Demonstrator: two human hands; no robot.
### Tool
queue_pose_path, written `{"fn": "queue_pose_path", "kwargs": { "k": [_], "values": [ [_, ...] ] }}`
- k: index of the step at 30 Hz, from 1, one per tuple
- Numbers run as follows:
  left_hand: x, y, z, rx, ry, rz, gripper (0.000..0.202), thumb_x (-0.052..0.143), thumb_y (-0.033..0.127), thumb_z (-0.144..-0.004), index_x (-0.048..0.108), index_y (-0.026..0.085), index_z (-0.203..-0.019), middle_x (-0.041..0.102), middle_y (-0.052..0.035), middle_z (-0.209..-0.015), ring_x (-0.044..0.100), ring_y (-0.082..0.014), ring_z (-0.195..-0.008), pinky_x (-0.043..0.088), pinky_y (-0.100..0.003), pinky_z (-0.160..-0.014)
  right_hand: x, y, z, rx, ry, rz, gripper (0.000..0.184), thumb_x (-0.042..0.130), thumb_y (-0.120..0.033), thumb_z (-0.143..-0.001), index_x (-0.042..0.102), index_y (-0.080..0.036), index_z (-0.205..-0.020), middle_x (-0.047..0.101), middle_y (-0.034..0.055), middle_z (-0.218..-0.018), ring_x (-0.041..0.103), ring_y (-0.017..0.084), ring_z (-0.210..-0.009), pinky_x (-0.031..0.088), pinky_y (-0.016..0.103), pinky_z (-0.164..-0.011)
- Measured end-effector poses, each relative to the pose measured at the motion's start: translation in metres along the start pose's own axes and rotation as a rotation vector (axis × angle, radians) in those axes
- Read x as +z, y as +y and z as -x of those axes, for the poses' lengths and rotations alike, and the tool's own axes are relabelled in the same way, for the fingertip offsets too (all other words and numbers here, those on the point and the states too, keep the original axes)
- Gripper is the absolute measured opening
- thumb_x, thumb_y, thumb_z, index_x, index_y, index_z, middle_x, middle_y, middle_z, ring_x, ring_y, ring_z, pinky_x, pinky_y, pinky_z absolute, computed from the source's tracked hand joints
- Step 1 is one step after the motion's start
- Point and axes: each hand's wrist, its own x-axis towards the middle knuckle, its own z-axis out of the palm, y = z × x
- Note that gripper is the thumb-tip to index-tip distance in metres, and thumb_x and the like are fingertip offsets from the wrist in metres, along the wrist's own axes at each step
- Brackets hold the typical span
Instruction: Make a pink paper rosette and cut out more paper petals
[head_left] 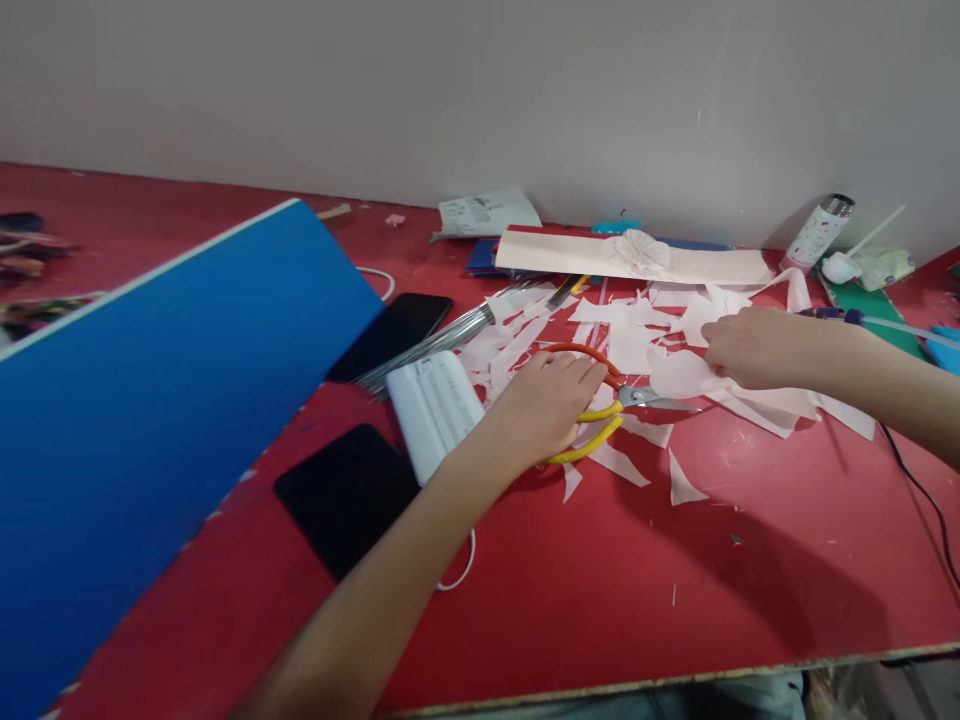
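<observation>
My left hand point(544, 405) lies palm down over the handles of orange-and-yellow scissors point(645, 398), whose steel blades point right. Its fingers cover the orange loop, and I cannot tell whether it grips them. My right hand point(750, 348) pinches a pale pink scrap point(679, 372) against the table. Several more pink scraps point(630, 345) lie scattered beneath and between both hands on the red tabletop point(750, 540). Behind them lies a long pale pink strip point(555, 253) bearing a gathered flower shape point(641, 252).
A large blue board point(172, 390) tilts up on the left. Two black phones point(346, 497) lie near it, beside a white power bank point(435, 415) and a bundle of thin metal rods point(442, 340). A patterned white flask point(817, 235) stands at the back right against the wall.
</observation>
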Motion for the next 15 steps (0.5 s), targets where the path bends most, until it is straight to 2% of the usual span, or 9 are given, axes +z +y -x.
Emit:
{"fn": "queue_pose_path", "kwargs": {
  "k": [3,9,15],
  "values": [
    [-0.001,0.0,0.0,0.001,-0.015,-0.019,0.034,0.049,0.011,-0.074,0.056,0.013,-0.107,0.065,-0.0118,-0.109,0.058,-0.0262,-0.103,0.04,-0.036,-0.084,0.001,0.001,-0.002,-0.013,0.002,0.033,0.023,0.047,-0.003,-0.077,0.067,-0.015,-0.081,0.061,0.0094,-0.087,0.051,0.015,-0.065,0.026,0.03,-0.052],
    [-0.003,-0.001,0.0,0.006,-0.025,-0.006,0.031,0.049,0.014,-0.076,0.058,0.014,-0.106,0.067,-0.0116,-0.106,0.059,-0.0263,-0.098,0.04,-0.037,-0.083,-0.002,0.0,-0.002,-0.071,0.004,0.094,0.028,0.046,0.0,-0.077,0.068,-0.015,-0.087,0.063,0.0102,-0.093,0.054,0.017,-0.071,0.028,0.03,-0.055],
    [-0.001,-0.003,0.001,0.017,0.008,0.043,0.032,0.049,0.011,-0.077,0.058,0.016,-0.107,0.067,-0.0108,-0.105,0.06,-0.0258,-0.098,0.04,-0.037,-0.083,-0.012,-0.003,-0.002,-0.018,-0.043,0.081,0.025,0.05,0.0,-0.073,0.068,-0.015,-0.082,0.062,0.0089,-0.088,0.054,0.016,-0.069,0.028,0.029,-0.053]
  ]
}}
